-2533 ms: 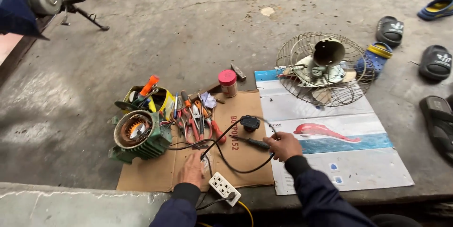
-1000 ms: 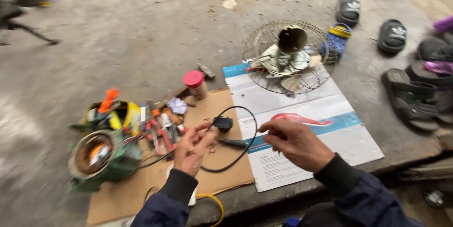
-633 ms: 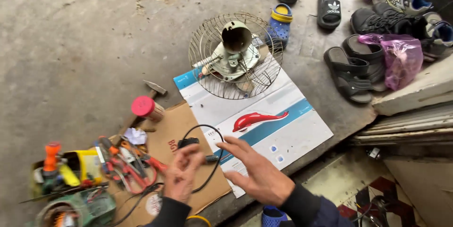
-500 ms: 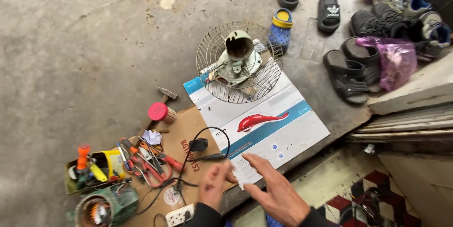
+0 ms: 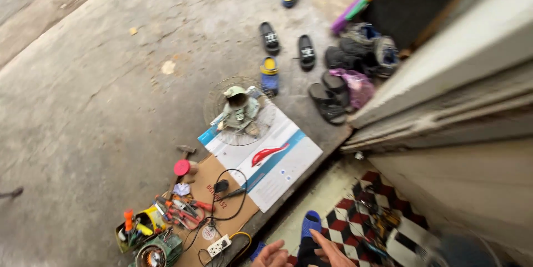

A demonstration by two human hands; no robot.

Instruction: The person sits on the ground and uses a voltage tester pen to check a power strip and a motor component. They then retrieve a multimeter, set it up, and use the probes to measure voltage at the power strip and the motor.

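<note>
I am looking down from standing height. Only the fingers of my left hand [image 5: 270, 257] and my right hand [image 5: 333, 251] show at the bottom edge, spread and holding nothing. They hover above a step edge, near a blue slipper [image 5: 310, 226]. On the concrete below lie a cardboard sheet [image 5: 206, 181] with a black cable and plug [image 5: 223, 186], a white power strip [image 5: 219, 245], a heap of hand tools [image 5: 180, 210] and a green motor stator [image 5: 153, 256]. A fan motor on its wire guard [image 5: 240, 110] rests on a printed paper sheet [image 5: 272, 161].
A red-lidded jar [image 5: 182, 167] and a yellow tool tub [image 5: 133, 231] sit by the cardboard. Several slippers [image 5: 305, 51] and piled shoes [image 5: 361, 56] lie near a doorway with a broom [image 5: 366, 0]. Checkered tiles [image 5: 355, 217] lie beside a wall [image 5: 466, 134] on the right.
The view has risen and swung right, so the work area shrank to the lower left. My hands let go of the black cable and pulled back toward me.
</note>
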